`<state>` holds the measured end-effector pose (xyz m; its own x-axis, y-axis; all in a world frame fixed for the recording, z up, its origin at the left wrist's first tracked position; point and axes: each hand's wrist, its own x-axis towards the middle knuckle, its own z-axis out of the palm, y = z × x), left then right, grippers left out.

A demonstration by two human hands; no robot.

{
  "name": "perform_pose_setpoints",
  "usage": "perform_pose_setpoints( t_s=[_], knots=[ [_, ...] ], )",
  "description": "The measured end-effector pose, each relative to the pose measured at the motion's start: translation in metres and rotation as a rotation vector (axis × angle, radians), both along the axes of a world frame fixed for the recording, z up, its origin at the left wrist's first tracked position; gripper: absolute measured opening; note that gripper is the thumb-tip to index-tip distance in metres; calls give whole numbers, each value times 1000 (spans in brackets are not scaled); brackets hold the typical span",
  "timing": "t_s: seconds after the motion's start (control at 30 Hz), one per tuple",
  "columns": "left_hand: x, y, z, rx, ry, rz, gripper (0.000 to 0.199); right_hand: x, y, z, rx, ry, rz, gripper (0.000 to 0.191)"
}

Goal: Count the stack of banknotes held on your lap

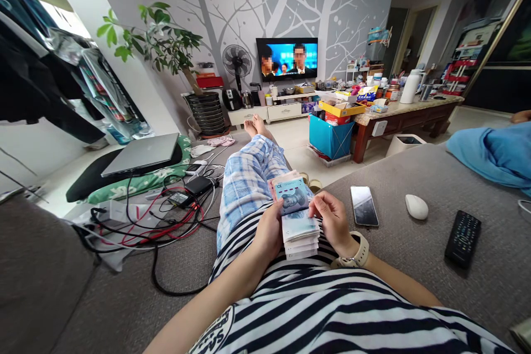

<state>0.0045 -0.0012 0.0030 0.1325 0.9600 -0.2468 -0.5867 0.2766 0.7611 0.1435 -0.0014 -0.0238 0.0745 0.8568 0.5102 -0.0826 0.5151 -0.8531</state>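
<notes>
A stack of banknotes (301,232) lies above my lap, its lower ends fanned in steps toward me. My left hand (269,229) is closed around the left side of the stack, thumb on top. Uppermost at the far end is a blue-green note (290,194) with a portrait, and pinkish notes show behind it. My right hand (332,218), with a pale watch (360,249) on the wrist, has its fingers curled together. Its fingertips meet the right edge of the banknotes, near where the upper note bends.
On the sofa to the right lie a phone (364,206), a white mouse (416,207) and a black remote (463,239). Tangled cables (166,227) and a closed laptop (143,154) are at left. Beyond stand a blue bin (329,137) and a loaded table (431,108).
</notes>
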Motion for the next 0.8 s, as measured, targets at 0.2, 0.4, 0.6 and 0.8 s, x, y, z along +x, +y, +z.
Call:
perform_pose_setpoints(
  t_s=[0.2, 0.4, 0.6, 0.8],
  knots=[
    [0, 0, -1, 28, -8, 13, 29, -1, 3, -1, -47, 10, -44, 29],
    [-5, -1, -4, 99, 51, 20, 21, 0, 8, -3, -115, 12, -82, 31],
    [-5, 0, -4, 78, 75, 10, 17, 1, 8, -3, -78, -68, -130, 33],
    [-3, 4, -6, 58, 3, 20, 25, 1, 6, -2, -69, -83, -127, 32]
  ],
)
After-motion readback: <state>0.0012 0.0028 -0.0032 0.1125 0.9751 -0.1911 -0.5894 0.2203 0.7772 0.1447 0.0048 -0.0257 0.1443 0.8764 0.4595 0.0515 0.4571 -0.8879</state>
